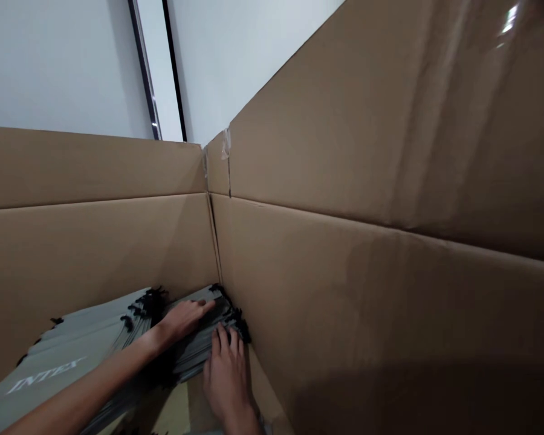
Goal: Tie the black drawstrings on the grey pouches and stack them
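My left hand (pixel 188 317) lies over the top of a stack of flat grey pieces (pixel 193 350) with black cord ends, which look like drawstring bags. Its fingers stretch to the right, with the far ones partly hidden. My right hand (pixel 226 368) touches the near right edge of this stack, its fingers slightly apart and bent over it; the thumb is out of sight. To the left, beneath my left forearm, a larger pile of similar grey bags (pixel 90 338) leans in overlapping layers. White letters reading INTEX show on its front piece.
Tall cardboard box walls rise at the back (pixel 95 241) and on the right (pixel 367 302), meeting in a corner behind the stack. Clear tape (pixel 226 144) sticks near the corner's upper edge. Outside stands a white wall (pixel 63 60) with dark vertical strips.
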Demonstrator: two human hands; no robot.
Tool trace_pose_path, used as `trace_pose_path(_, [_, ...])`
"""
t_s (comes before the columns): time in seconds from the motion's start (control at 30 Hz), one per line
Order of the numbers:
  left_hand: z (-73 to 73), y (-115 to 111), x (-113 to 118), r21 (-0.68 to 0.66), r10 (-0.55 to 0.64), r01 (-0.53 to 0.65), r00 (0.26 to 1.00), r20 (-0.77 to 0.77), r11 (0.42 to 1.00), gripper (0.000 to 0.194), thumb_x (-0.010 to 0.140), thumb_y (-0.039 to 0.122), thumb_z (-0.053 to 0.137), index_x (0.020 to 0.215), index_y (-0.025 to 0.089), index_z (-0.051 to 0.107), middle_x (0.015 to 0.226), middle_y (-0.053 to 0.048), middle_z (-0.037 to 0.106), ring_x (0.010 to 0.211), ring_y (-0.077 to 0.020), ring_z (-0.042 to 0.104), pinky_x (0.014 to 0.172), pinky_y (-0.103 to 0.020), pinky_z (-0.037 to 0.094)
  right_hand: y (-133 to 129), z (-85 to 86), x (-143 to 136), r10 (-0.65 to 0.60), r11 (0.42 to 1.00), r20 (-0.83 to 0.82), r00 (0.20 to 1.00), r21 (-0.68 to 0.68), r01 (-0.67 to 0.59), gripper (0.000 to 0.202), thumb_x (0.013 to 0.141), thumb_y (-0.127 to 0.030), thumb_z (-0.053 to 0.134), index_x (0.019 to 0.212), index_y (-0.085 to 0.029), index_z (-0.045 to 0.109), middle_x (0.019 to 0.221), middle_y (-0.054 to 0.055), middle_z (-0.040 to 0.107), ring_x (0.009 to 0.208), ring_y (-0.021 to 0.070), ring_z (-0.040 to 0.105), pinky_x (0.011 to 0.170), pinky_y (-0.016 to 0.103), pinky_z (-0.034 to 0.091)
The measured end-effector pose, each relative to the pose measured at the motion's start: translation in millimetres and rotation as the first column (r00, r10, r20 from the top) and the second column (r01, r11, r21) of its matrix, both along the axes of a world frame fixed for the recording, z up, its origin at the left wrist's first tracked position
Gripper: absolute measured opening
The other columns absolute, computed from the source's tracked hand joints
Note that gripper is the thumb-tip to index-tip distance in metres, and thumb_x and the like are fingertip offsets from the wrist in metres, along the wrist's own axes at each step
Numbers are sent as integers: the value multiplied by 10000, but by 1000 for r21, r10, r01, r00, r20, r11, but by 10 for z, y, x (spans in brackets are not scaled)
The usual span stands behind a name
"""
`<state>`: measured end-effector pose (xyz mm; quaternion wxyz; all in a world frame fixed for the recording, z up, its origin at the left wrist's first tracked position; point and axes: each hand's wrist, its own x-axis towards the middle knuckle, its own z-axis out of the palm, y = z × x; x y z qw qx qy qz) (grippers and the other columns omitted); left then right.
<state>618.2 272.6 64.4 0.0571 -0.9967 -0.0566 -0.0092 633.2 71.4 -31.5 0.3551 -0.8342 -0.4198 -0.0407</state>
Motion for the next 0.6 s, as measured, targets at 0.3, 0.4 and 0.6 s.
trace_pose_path(0.3, [587,325,7,72,76,-108,932,355,992,539,991,89,486,1507,190,609,1357,-215,763,1220,-348,773,1005,-460,619,176,-214,28,-41,996,53,998,80,37,588,1020,-307,640,1597,-196,620,1669,153,577,1536,410,546,1277,623,472])
trace_pose_path(0.4, [861,428,-133,52,64,-103,866,496,993,518,986,170,476,1481,228,619,1451,-185,747,1336,-343,727,1111,-436,574,299,-304,64,-58,995,8,998,81,58,622,986,-357,692,1587,-210,634,1661,148,585,1543,436,538,1290,660,453])
trace_pose_path(0.6, [1506,358,-538,-30,106,-120,712,694,992,371,973,339,526,1308,242,654,1285,-92,816,1114,-279,782,972,-324,582,369,-368,147,27,992,-64,998,128,-19,657,945,-382,745,1576,-228,649,1706,123,526,1600,449,463,1341,681,365])
